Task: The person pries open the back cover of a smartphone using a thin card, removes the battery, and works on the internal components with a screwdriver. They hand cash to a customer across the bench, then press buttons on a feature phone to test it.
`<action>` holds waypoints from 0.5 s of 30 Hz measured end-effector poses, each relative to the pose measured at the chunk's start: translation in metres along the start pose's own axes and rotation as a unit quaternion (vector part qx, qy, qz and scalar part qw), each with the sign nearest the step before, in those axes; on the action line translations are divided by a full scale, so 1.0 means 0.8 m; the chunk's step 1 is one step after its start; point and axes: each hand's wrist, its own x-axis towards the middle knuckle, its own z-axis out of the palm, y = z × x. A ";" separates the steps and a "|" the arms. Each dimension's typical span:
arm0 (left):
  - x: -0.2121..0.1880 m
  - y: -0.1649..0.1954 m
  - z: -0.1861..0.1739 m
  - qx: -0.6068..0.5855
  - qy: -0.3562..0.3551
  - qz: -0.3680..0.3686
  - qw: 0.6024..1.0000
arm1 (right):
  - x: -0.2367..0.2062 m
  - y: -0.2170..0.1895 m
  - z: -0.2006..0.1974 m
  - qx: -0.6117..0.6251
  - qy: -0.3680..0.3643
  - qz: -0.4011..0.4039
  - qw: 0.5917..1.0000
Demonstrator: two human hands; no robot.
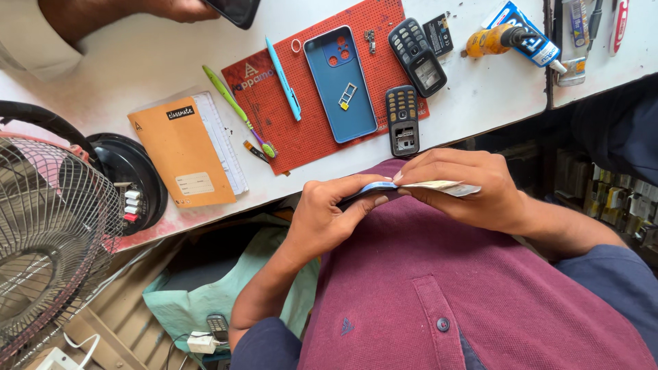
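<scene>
My left hand [329,216] grips a thin blue-edged phone [373,187] held flat above my maroon shirt. My right hand [462,185] pinches a pale flat card [445,186] against that phone's right edge, so both hands touch it. On the white table [137,62] lies a red perforated mat [308,130]. A blue phone back cover [340,82] rests on the mat with a small tray piece [347,96] on it. Two dark keypad phones [418,58] [403,120] lie at the mat's right side.
Another person's hand holds a dark phone [233,10] at the top left. A blue tool [283,79], a green brush [236,109], an orange notebook [181,151], a battery [439,34] and a yellow bottle [490,40] lie on the table. A wire fan [48,233] stands at the left.
</scene>
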 end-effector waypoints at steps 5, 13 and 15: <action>0.000 -0.003 0.007 0.021 0.005 -0.022 1.000 | -0.003 0.001 0.008 -0.025 0.008 0.004 1.000; 0.004 -0.006 0.011 0.049 -0.002 -0.032 0.998 | -0.007 0.005 0.014 -0.059 0.012 -0.016 0.998; 0.005 -0.007 0.012 0.058 -0.002 -0.029 0.998 | -0.006 0.007 0.014 -0.076 0.012 -0.027 0.997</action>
